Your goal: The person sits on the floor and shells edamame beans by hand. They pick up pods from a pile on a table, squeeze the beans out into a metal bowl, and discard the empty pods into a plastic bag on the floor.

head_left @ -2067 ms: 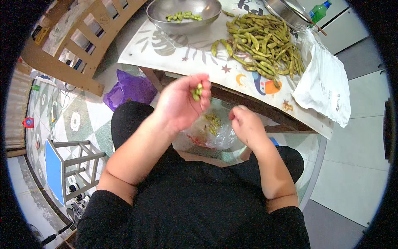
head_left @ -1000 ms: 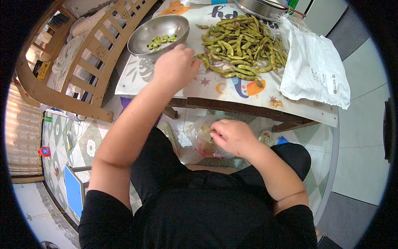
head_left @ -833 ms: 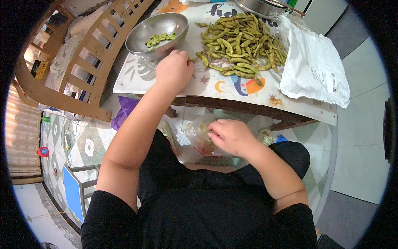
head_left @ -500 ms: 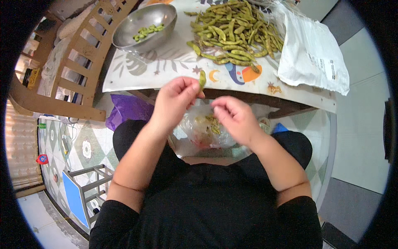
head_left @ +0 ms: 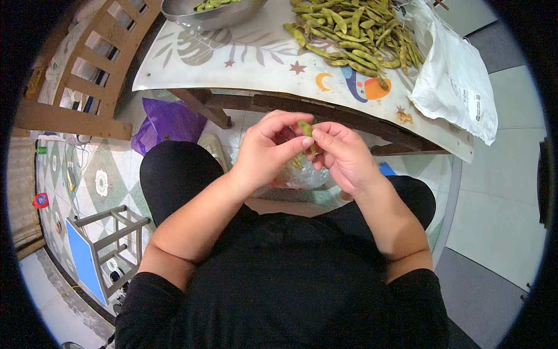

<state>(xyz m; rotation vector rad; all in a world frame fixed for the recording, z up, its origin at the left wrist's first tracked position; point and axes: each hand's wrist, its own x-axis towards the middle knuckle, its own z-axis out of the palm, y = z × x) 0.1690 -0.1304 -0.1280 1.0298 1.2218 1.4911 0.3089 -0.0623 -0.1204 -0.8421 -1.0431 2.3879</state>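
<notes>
A green soybean pod [head_left: 305, 127] is pinched between my two hands just in front of the table's near edge. My left hand [head_left: 268, 148] grips it with thumb and forefinger. My right hand [head_left: 347, 156] closes thumb and fingers on its other side. Below the hands, a clear plastic bag [head_left: 314, 176] with some pods or husks in it is partly hidden. On the table, a large heap of pods [head_left: 363, 35] lies at the far right. Shelled green beans [head_left: 214, 4] sit in a metal bowl [head_left: 232, 17], cut off by the top edge.
The table [head_left: 244, 75] has a printed white cover. A white plastic bag [head_left: 456, 81] lies on its right end. Under its left side is a purple bag [head_left: 165, 125]. A wooden bench [head_left: 75, 119] and a blue-topped stool [head_left: 87, 259] stand at my left.
My right hand has come over to meet the pod in my left hand, and both now hold it. The view has shifted, so the bowl and heap sit higher in the picture.
</notes>
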